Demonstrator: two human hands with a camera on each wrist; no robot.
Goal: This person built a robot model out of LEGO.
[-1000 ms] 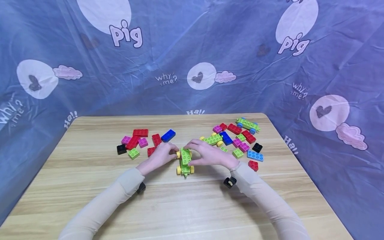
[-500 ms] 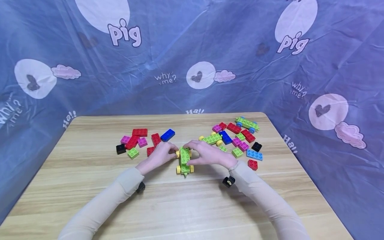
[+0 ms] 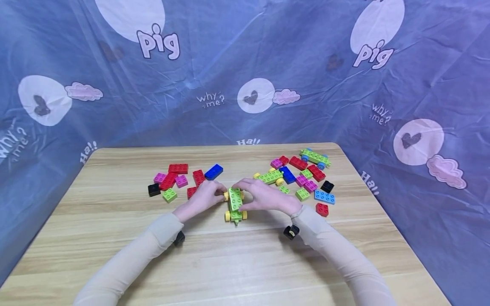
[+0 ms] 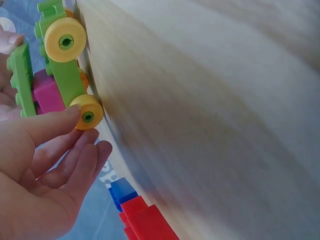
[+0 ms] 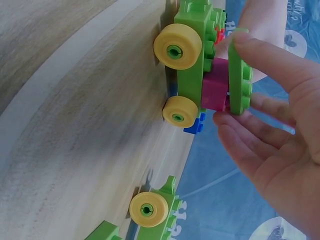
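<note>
A lime-green toy car base with yellow wheels stands on the table between both hands. My left hand pinches one yellow wheel between thumb and fingers. On top of the base sits a magenta brick, hidden from above in the head view. Over that brick lies a flat lime-green building plate with studs, a narrow gap showing beneath it in the right wrist view. My right hand holds this plate by its two ends, thumb on the near end and fingers at the far one.
Red, magenta, black, lime and blue bricks lie in a group on the left, around a red brick. A second yellow-wheeled base stands just beyond my right hand. More bricks and a blue-wheeled base are at the back right.
The lime-green plate has shifted and turned slightly over the car base under my right hand. My left hand stays at the wheel.
</note>
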